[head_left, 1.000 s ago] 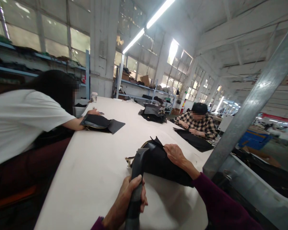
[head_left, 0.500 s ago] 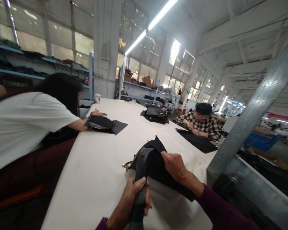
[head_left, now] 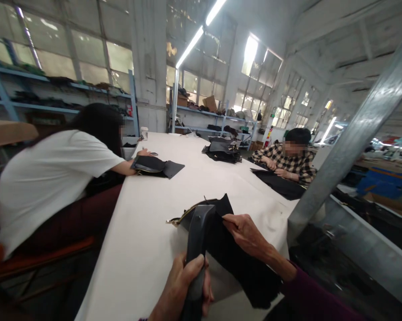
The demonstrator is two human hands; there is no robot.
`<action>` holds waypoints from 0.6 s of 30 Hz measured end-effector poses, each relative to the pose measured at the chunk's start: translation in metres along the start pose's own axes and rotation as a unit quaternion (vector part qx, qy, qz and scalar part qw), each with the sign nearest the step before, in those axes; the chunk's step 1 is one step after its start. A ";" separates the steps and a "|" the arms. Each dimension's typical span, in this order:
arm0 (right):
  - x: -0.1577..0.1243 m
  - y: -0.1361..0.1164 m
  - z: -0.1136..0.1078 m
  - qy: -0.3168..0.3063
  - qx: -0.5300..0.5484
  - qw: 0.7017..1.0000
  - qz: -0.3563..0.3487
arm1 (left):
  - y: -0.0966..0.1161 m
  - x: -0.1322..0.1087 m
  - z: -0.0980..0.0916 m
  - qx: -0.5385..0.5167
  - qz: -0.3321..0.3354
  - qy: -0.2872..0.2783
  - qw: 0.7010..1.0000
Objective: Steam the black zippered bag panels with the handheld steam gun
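My left hand (head_left: 190,281) is wrapped round the grip of a long black curved tool (head_left: 198,240). What kind of tool it is I cannot make out. Its wide head lies against a black fabric piece (head_left: 232,254) with a gold zipper (head_left: 184,214) along its far left edge. Above the white table, my right hand (head_left: 246,229) pinches this fabric near its upper right edge, just right of the tool's head. The fabric's lower end hangs toward me, and the tool covers part of its left side.
A person in a white shirt (head_left: 60,169) leans over the white table (head_left: 147,209) on the left, beside a zippered black piece (head_left: 157,167). Another in checks (head_left: 288,162) handles black fabric (head_left: 279,185). Black pieces (head_left: 223,149) lie stacked farther back. A metal post (head_left: 351,129) rises on the right.
The lower end of the black fabric has swung down and toward me. My right hand still pinches it and the tool stays against it. The view has shifted slightly left.
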State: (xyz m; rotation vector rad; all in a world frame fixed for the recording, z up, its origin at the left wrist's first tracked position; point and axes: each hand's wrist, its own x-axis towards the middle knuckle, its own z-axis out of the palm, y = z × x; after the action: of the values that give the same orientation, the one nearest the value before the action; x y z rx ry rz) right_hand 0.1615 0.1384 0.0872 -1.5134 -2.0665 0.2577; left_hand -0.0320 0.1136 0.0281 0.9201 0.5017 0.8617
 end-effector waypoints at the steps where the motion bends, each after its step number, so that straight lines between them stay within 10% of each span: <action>1: -0.007 -0.003 -0.002 0.000 0.035 0.999 0.000 | -0.002 -0.010 0.006 0.001 0.000 0.011 1.000; 18: -0.075 -0.007 -0.030 -0.054 0.328 0.938 0.099 | -0.029 -0.082 0.069 -0.039 0.049 0.179 0.982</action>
State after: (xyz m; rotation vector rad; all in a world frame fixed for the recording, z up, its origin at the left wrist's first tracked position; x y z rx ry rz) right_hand 0.1874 0.0616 0.0911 -1.2891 -1.6482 1.0170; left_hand -0.0185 0.0046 0.0424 0.7237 0.7307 1.1378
